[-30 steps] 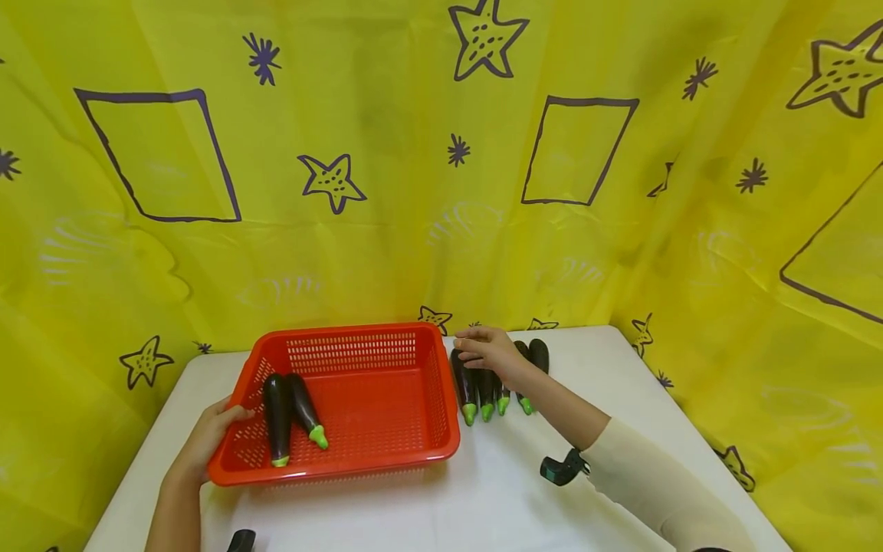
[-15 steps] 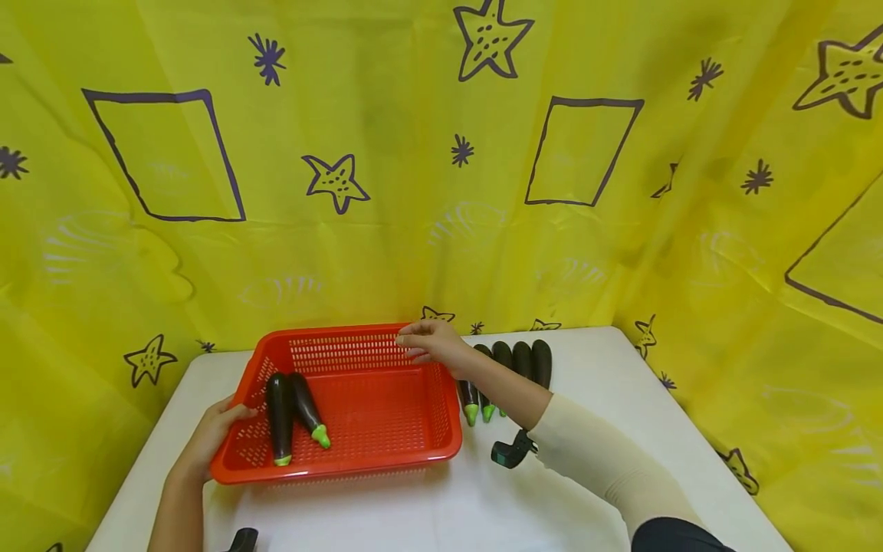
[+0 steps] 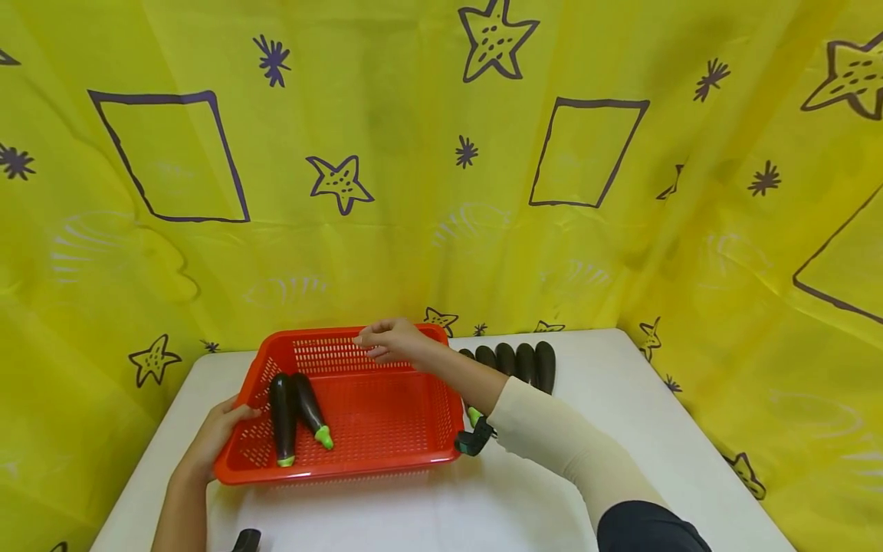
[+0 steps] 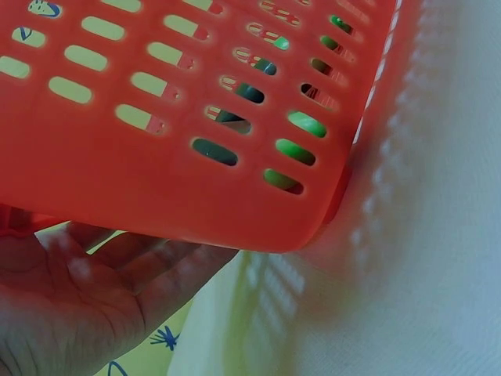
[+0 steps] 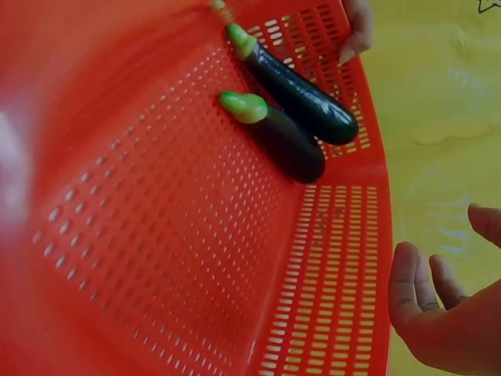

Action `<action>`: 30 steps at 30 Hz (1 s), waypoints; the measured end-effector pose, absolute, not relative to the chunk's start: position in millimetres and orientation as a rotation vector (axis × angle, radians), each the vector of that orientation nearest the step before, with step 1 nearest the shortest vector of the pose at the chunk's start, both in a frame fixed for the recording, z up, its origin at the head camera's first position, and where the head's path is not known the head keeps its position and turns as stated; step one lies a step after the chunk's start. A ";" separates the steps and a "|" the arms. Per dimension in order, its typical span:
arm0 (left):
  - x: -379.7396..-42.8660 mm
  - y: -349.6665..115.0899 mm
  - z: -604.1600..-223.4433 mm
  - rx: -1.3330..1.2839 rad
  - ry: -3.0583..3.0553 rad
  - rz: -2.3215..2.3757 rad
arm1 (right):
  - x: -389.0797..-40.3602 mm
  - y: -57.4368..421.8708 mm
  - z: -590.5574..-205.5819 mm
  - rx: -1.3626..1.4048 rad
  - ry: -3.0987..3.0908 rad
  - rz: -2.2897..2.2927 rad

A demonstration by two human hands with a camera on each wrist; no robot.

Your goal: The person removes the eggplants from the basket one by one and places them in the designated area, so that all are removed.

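Observation:
Two dark eggplants [image 3: 283, 418] with green stem ends lie side by side in the left part of a red plastic basket [image 3: 338, 465]. My left hand [image 3: 215, 441] grips the basket's left rim, thumb over the edge. In the left wrist view its fingers [image 4: 149, 274] pass beneath that rim. Above the basket's back wall hovers my right hand [image 3: 396, 343], holding nothing. The right wrist view has its fingers [image 5: 407, 278] loosely bent and apart from the eggplants [image 5: 293, 98]. Several more eggplants [image 3: 545, 364] lie in a row to the right of the basket, partly hidden by my right forearm.
Basket and eggplants are on a white table [image 3: 621, 429]. A yellow curtain [image 3: 407, 261] printed with starfish hangs behind it and along its sides. A dark wrist-worn device [image 3: 474, 437] on my right arm hangs by the basket's right rim.
My right hand has moved left, from over the row of eggplants to over the basket. My left hand keeps its grip on the rim, and the eggplants stay put.

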State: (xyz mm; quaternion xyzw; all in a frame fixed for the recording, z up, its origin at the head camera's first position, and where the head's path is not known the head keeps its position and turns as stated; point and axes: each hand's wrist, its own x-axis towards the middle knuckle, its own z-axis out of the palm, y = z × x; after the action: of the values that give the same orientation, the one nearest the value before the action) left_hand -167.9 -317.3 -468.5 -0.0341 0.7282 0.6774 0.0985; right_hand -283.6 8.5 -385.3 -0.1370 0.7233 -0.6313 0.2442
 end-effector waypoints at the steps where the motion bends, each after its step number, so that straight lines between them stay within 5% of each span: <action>1: -168.0 -317.3 -468.2 -0.102 2.155 2.007 | -284.4 5.0 -385.0 -0.375 1.968 -1.724; 30: -172.2 -317.0 -469.6 -0.152 2.145 2.008 | -303.9 -61.8 -412.6 -0.512 1.794 -1.728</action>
State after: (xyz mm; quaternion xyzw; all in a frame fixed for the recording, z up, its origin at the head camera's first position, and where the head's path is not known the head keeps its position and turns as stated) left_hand -172.2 -317.0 -469.6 -0.0515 0.7255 0.6790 0.0997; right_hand -303.9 -61.8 -412.6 -0.1922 0.6742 -0.6493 0.2948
